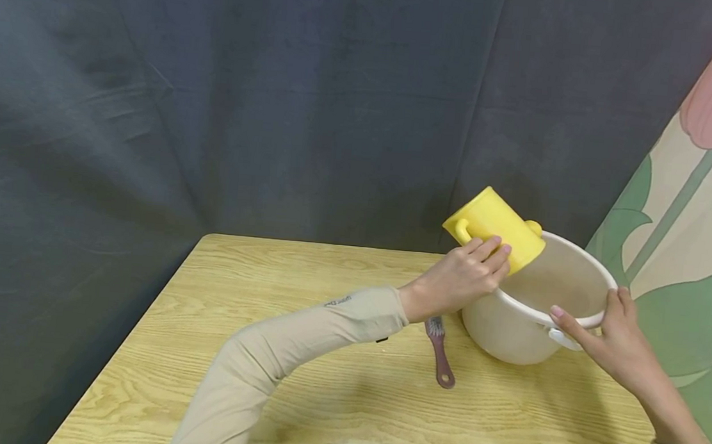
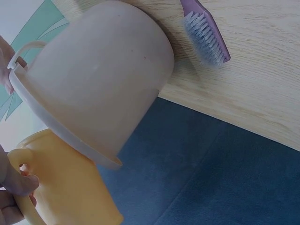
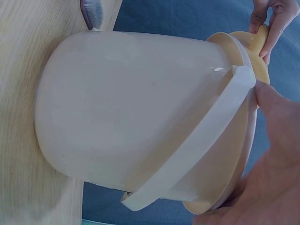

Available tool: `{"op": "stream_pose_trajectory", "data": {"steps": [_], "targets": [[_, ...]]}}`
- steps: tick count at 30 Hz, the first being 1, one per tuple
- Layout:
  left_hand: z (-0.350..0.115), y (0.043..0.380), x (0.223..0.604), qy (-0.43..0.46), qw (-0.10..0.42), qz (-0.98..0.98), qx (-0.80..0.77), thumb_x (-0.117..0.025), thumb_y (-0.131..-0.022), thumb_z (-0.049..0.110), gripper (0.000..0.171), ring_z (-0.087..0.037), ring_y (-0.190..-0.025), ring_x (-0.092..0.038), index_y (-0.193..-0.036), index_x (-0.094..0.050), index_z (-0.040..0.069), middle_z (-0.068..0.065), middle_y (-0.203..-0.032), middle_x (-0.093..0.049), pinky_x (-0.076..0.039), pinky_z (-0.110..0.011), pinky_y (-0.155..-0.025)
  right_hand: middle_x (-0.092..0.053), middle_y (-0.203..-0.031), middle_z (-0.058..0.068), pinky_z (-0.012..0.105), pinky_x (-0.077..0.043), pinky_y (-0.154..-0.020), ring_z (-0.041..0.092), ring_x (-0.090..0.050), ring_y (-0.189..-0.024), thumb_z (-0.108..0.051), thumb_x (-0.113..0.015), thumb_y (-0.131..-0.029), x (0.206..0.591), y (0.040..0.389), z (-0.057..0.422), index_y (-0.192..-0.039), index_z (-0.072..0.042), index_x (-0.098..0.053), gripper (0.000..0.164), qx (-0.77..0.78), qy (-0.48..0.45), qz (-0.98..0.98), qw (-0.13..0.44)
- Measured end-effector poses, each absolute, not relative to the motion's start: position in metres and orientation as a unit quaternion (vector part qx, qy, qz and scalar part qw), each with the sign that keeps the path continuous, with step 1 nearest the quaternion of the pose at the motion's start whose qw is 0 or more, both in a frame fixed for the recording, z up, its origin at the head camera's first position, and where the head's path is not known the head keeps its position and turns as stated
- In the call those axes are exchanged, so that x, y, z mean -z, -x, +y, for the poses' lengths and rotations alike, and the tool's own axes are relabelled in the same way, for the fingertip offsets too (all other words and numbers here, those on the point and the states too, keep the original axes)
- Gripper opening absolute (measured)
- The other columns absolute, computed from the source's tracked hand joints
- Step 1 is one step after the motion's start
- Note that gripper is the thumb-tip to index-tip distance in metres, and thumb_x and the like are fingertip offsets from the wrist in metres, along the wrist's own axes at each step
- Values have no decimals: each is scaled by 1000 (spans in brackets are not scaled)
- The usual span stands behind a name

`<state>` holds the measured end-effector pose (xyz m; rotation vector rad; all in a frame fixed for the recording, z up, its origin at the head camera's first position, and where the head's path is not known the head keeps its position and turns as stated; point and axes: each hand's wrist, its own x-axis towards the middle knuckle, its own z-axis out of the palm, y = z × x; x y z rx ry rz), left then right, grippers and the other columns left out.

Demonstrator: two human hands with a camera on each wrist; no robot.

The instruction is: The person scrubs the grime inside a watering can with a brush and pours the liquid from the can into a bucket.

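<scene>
My left hand (image 1: 467, 276) grips a yellow handled jug (image 1: 506, 227) by its handle, holding it tilted over the left side of the bucket's rim. In the left wrist view, fingers wrap the handle of the jug (image 2: 70, 183). The white bucket (image 1: 510, 332) stands on the table with its opening upward and its handle hanging down at the near side. My right hand (image 1: 613, 336) holds the bucket's rim at the right, thumb along the near edge. In the right wrist view the bucket (image 3: 122, 108) partly hides the jug.
A brush (image 1: 442, 358) with a purple handle and pale bristles lies on the wooden table (image 1: 208, 350), left of the bucket. Behind the table hangs a dark curtain (image 1: 340, 109). A wall with a tulip pattern (image 1: 678, 275) stands close on the right.
</scene>
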<state>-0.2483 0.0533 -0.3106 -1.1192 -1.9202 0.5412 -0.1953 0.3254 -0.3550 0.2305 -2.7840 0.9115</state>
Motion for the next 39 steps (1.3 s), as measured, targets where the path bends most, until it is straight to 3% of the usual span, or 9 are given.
{"op": "stream_pose_trajectory", "data": {"steps": [10,17,30,39], "targets": [[54,247,310,449,407,-765,-218,-40,-104,3,39,-21,-127,-54,-130,-66,16,-2,-136,-61,-47,-29,-103,-10,-141,50,80,-36,-74,65,-34,-107,-35,-64,-96,356,196,326,-140,28,-11,93,-300,-85,-943,119],[54,248,310,450,406,-765,-219,-40,-104,2,39,-21,-128,-53,-131,-65,16,-2,-137,-60,-46,-30,-104,2,-147,50,85,-31,-79,73,-28,-114,-37,-63,-96,357,197,328,-142,27,-6,97,-300,-78,-944,109],[54,249,312,453,413,-758,-221,-39,-104,4,39,-20,-128,-53,-128,-67,17,-1,-136,-61,-45,-28,-103,-10,-142,50,80,-36,-73,64,-35,-106,-36,-64,-95,358,197,327,-141,27,-12,94,-297,-82,-944,123],[54,250,312,454,415,-757,-221,-40,-104,4,39,-20,-128,-53,-128,-67,18,0,-135,-61,-45,-27,-103,-1,-146,49,83,-34,-75,70,-31,-112,-37,-63,-96,357,196,326,-142,26,-8,96,-295,-76,-946,112]]}}
